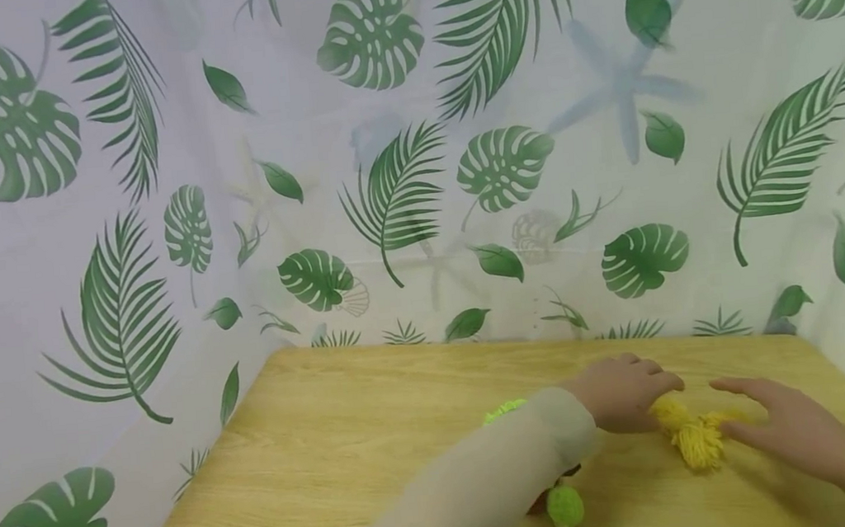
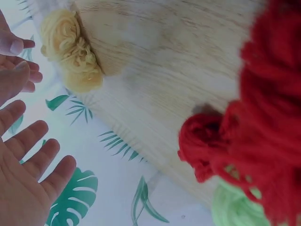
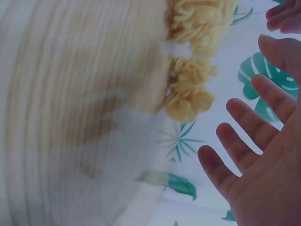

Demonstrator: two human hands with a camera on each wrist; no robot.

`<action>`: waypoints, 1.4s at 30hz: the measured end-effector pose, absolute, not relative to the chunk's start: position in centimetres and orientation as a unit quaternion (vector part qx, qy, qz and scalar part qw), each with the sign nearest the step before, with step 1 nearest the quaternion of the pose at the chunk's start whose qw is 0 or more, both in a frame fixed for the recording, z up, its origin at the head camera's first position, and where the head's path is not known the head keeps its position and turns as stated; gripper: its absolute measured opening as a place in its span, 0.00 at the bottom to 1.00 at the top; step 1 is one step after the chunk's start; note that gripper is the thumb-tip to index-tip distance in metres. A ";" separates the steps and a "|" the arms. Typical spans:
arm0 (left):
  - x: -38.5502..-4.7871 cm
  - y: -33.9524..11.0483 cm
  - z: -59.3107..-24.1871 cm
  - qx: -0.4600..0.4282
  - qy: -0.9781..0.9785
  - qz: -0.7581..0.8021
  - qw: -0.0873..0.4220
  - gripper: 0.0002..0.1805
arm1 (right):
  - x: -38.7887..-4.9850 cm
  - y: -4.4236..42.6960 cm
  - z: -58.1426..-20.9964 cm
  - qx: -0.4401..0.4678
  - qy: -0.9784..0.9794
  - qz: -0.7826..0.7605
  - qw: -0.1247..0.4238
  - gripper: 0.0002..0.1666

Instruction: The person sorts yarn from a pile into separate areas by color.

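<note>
A bundle of yellow yarn [image 1: 697, 443] lies on the table between my two hands. My left hand [image 1: 622, 394] is just left of it, and my right hand [image 1: 797, 432] is on its right side. Spread, fairly straight fingers [image 2: 34, 141] show in the left wrist view, apart from the yellow yarn [image 2: 75, 52]. The right wrist view also has extended fingers [image 3: 249, 125] beside the yellow yarn [image 3: 190, 99], gripping nothing. Whether any fingertip touches the bundle in the head view I cannot tell.
Red yarn [image 2: 273, 117] and light green yarn [image 2: 237, 205] lie near my left forearm, which partly hides them in the head view. A green ball [image 1: 565, 507] shows below the sleeve. Leaf-patterned cloth [image 1: 415, 173] stands behind the wooden table [image 1: 347, 435].
</note>
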State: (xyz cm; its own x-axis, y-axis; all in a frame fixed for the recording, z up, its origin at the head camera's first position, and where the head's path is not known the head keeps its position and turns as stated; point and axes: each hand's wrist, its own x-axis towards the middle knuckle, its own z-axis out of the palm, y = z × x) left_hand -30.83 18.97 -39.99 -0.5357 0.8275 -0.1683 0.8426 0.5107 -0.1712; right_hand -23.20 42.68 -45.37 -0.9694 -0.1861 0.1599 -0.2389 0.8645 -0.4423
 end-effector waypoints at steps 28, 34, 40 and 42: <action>-28.3 2.9 -41.2 0.439 0.897 0.045 0.004 0.40 | -23.3 33.1 -43.8 0.209 -0.933 0.282 0.082 0.33; -26.8 1.0 -42.3 0.440 0.896 0.063 0.017 0.38 | -23.7 30.9 -44.1 0.211 -0.933 0.286 0.060 0.32; -26.2 -0.1 -43.6 0.452 0.889 0.065 0.042 0.37 | -24.5 29.2 -44.8 0.217 -0.930 0.296 0.023 0.34; -26.0 -0.5 -44.0 0.461 0.884 0.058 0.043 0.35 | -25.0 28.6 -45.2 0.224 -0.928 0.297 0.015 0.34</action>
